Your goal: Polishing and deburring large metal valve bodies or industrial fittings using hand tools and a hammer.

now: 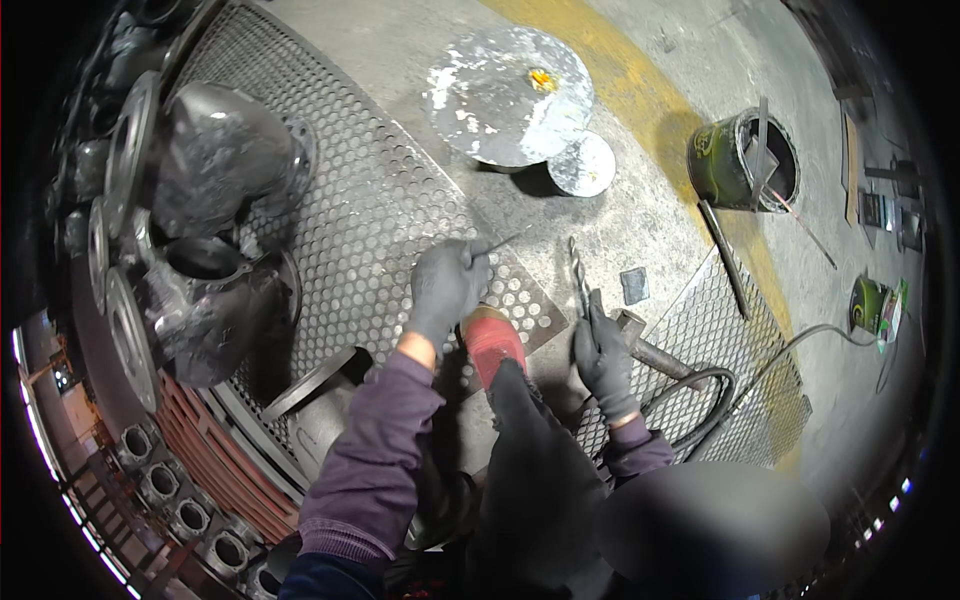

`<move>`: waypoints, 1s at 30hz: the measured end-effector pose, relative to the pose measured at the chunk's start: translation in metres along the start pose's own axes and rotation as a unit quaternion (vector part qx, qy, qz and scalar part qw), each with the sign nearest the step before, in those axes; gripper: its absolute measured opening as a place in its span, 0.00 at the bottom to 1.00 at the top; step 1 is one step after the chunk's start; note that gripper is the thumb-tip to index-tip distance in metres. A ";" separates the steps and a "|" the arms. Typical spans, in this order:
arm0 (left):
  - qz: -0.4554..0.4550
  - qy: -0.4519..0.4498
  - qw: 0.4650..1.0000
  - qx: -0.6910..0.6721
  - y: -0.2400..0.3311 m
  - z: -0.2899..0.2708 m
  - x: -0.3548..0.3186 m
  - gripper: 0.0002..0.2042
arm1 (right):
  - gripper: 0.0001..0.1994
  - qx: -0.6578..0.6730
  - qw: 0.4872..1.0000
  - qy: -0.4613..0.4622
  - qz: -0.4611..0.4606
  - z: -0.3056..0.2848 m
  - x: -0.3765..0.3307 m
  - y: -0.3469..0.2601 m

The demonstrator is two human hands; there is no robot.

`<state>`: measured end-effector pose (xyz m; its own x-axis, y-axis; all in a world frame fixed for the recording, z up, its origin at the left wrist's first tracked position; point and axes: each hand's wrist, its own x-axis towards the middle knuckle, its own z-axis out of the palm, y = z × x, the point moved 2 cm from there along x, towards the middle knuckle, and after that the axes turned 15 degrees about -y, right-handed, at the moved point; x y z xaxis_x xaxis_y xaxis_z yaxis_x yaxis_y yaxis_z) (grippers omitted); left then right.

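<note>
My left hand (448,290), in a dark grey glove, is closed around a thin dark rod (512,241) that points up and to the right. Also gloved, my right hand (605,362) grips a silver, spiral-grooved drill bit (578,268), its tip pointing away from me. Just right of that hand lies a hammer-like tool (630,325) with a thick handle. Between my hands is my red boot (495,345), standing on the edge of a perforated metal sheet (340,180). A small dark square plate (634,286) lies beyond the right hand.
Large flanged metal fittings (225,165) stand at left. Ahead are a white-patched round disc (490,110) and a smaller pale disc (582,165). To the right are a green can (722,165) holding strips, a dark bar (725,260), metal mesh (775,385) and a black cable (728,385).
</note>
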<state>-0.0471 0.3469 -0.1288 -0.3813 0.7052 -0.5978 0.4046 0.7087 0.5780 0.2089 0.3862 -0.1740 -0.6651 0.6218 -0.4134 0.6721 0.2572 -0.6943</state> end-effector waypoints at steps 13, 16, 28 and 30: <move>0.146 -0.022 0.896 -0.419 0.036 -0.031 -0.167 0.09 | 0.17 0.211 0.899 -0.245 -0.294 -0.048 -0.004 -0.209; 0.131 0.000 0.862 -0.489 0.021 -0.042 -0.200 0.09 | 0.19 0.395 0.819 -0.360 -0.208 -0.039 -0.017 -0.239; 0.043 0.514 0.718 -0.468 -0.144 0.027 -0.453 0.16 | 0.19 -0.050 0.869 -0.130 -0.474 -0.126 -0.075 -0.346; 0.083 0.532 0.595 -0.597 -0.180 0.065 -0.479 0.16 | 0.18 -0.069 0.850 -0.163 -0.497 -0.106 -0.103 -0.364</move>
<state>0.1163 -0.1199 0.0172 -0.9855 -0.0686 -0.1553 -0.1269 -0.3100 0.9422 0.0670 0.3072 0.1833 -0.9662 -0.1848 0.1796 -0.2568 0.6345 -0.7290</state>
